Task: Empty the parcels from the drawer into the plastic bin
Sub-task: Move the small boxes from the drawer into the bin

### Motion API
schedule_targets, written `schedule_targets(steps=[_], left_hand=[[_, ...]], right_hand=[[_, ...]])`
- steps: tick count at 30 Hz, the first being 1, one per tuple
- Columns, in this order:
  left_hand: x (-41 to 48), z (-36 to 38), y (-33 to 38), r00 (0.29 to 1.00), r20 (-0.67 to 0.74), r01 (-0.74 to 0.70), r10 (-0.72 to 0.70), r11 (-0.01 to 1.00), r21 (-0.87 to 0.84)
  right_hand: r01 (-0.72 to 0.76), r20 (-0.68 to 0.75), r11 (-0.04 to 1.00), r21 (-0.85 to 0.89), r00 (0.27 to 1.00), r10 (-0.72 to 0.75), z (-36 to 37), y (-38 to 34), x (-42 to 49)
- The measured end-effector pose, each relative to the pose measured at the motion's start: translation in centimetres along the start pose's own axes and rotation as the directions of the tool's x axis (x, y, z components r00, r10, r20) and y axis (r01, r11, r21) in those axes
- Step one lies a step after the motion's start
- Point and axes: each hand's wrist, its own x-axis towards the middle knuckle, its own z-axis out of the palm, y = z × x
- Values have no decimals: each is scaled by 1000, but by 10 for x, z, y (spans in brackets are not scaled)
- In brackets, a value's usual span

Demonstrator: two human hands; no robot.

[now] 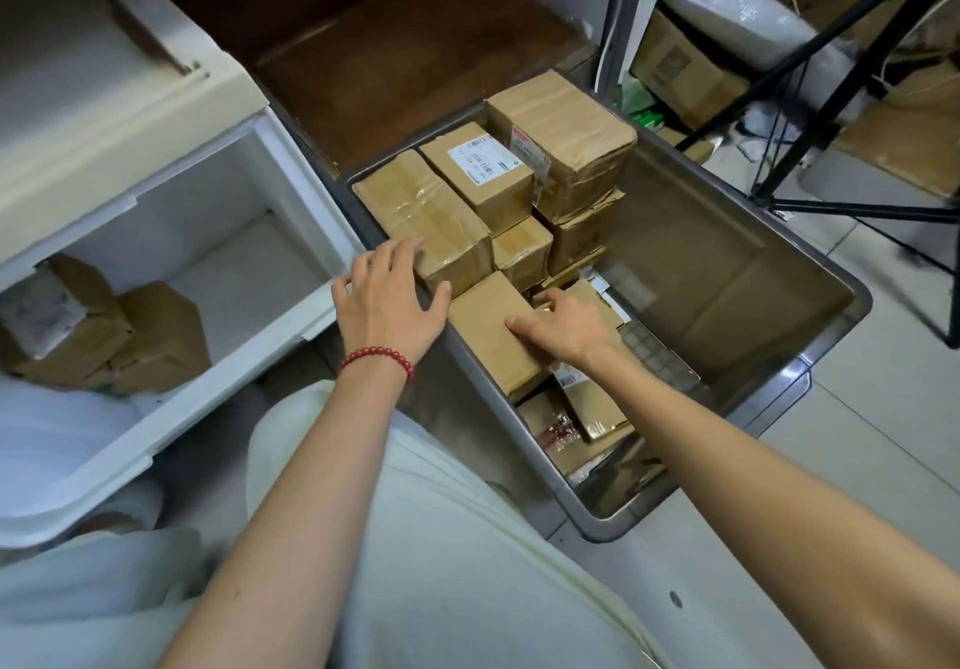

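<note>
My left hand (389, 304) lies spread, fingertips on the taped parcel (421, 211); my right hand (563, 328) grips the plain parcel (488, 341) in the bin (737, 252).

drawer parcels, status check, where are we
Left hand open, resting on a taped parcel in the bin. Right hand grips a plain parcel there. Two parcels left in the drawer. Nothing in the way.

— What does the person wear?
— A bracelet (377, 359) of round, glossy red beads in a single row, on the wrist behind the left grip (387, 299).
— And the clothing?
— Loose pale cream cloth (467, 564), plain and softly creased. Both forearms (322, 486) are bare.
</note>
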Motion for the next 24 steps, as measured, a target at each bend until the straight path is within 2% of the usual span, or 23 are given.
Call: schedule_targets(steps=[3,8,14,17,19,21,24], left_hand=[[-2,-22,-16,999,-35,-34,36,997,63],[-18,-58,-66,995,-26,95,-92,987,131],[-57,-101,-133,952,-23,304,-305,936,175],[-87,-107,-165,894,20,444,-448,890,102],[-107,-101,-180,839,82,528,-537,842,113],[-118,-93,-188,789,155,576,-595,803,153],[-118,-87,-197,797,143,568,-586,809,150]], right_hand=[[140,-225,939,-315,950,-217,-14,-20,-10],[378,-226,819,-432,834,-504,-27,-73,-34],[577,-115,696,-427,729,-675,5,-159,-68],[646,-54,605,-466,662,-748,39,-197,-87],[677,10,537,-504,626,-779,64,-217,-95],[693,86,493,-526,620,-780,89,-227,-96],[668,184,454,-590,659,-730,119,-229,-83]])
